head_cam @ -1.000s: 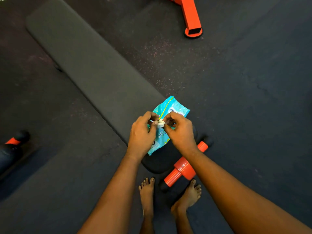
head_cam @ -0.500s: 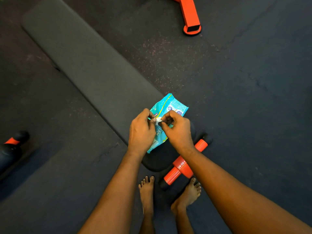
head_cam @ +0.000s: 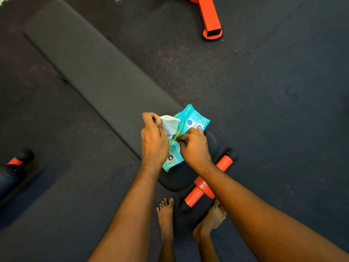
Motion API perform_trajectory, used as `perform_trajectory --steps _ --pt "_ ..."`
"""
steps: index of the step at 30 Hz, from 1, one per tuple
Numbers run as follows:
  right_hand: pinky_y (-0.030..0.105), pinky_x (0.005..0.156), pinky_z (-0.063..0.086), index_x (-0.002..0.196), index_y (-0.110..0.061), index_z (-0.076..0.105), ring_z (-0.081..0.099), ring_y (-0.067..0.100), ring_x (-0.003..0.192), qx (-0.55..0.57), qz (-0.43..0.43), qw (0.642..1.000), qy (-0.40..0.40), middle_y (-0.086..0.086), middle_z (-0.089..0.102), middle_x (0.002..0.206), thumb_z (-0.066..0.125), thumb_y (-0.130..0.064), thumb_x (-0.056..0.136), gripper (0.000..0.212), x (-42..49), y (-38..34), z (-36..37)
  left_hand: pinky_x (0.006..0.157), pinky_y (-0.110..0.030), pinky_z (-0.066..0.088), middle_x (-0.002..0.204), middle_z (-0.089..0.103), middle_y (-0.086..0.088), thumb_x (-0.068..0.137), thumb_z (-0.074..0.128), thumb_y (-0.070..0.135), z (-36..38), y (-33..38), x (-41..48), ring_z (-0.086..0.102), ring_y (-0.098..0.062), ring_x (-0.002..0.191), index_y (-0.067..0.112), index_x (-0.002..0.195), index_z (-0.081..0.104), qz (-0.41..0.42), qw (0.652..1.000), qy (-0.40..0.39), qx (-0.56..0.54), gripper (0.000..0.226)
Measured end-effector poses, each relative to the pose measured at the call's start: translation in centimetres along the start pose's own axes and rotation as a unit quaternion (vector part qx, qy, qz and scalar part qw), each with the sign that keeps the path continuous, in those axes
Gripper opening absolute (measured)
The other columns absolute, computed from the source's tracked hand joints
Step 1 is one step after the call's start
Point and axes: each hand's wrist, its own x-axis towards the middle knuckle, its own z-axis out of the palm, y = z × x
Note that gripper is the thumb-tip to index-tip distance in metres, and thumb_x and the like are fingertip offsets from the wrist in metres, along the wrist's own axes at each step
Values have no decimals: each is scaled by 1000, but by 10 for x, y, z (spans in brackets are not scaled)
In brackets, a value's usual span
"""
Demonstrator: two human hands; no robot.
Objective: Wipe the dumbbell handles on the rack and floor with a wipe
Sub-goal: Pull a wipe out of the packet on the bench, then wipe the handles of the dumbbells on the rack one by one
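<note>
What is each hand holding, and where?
The left hand pinches the white wipe at its left edge; right hand grips the wipe packet near its middle.

The crinkled plastic wipe packet (head_cam: 190,120) is turquoise with a thin yellow stripe and small blue-and-white round marks; the crumpled soft wipe (head_cam: 169,123) is white; the long padded worktop (head_cam: 94,72) is plain charcoal; the round metal foot bar (head_cam: 196,193) is bright orange, black-capped; the rubber floor (head_cam: 273,91) is black, flecked pink in patches.
</note>
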Motion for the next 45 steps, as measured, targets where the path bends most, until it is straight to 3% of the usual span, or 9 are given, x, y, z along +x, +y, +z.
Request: perform_trajectory --steps 6,9,11,15,19,24,29,36,45 --pt "36 89 50 105 -13 66 57 16 100 179 29 977 110 0 65 110 62 -5 75 31 -10 -5 -16 53 -13 35 78 53 5 103 43 8 -7 -6 1 54 1 69 16 96 43 30 999 -34 -6 11" --pt "24 93 47 121 -18 60 55 7 110 266 33 963 21 -7 60 124 71 -11 81 42 -14 -20 -36 56 -14 39 79 58 4 102 45 6 -19 6 -1 56 1 68 15 95 46 44 996 -74 -21 11" --pt "27 88 52 111 -17 66 62 7 101 299 43 952 -44 -4 68 111 72 -19 85 27 -15 -31 -50 57 -14 43 81 63 3 102 48 8 -30 19 -2 59 0 69 17 97 49 48 994 -96 -35 11" --pt "38 73 51 85 -5 68 61 12 73 336 47 941 -14 11 71 82 70 -15 85 10 -33 -58 -95 58 -16 48 81 67 -4 100 56 6 -66 61 -7 61 -5 67 20 105 51 53 988 -125 -74 15" --pt "20 52 40 72 -10 55 47 2 53 370 69 926 37 -6 55 57 68 -1 85 21 -71 -94 -166 62 -22 48 72 64 -3 92 59 -5 -111 117 -15 62 -13 62 21 106 52 117 973 -193 -49 30" --pt "26 57 44 78 -13 59 52 7 61 326 60 931 155 -3 59 68 66 6 78 20 -124 -134 -255 64 -22 51 74 67 1 96 53 -1 -145 203 -31 63 -11 61 18 102 55 195 945 -254 -62 20" --pt "35 68 54 84 -17 71 64 11 72 313 68 910 261 4 72 80 68 -4 80 15 -189 -139 -345 75 -45 58 79 68 4 95 54 8 -144 303 -60 68 -22 74 22 99 57 313 889 -327 -69 15" --pt "20 61 49 90 -16 74 62 3 67 288 99 865 398 -6 70 75 68 -8 87 10 -294 -88 -457 77 -47 56 81 68 4 96 57 8 -80 433 -136 67 -27 78 21 98 58 442 796 -408 -63 14" --pt "29 62 48 79 -21 68 63 9 68 233 197 781 545 -4 69 73 68 -22 84 6 -497 62 -570 77 -43 55 80 67 2 96 60 8 52 569 -345 66 -23 77 25 93 59 538 667 -509 -81 17"
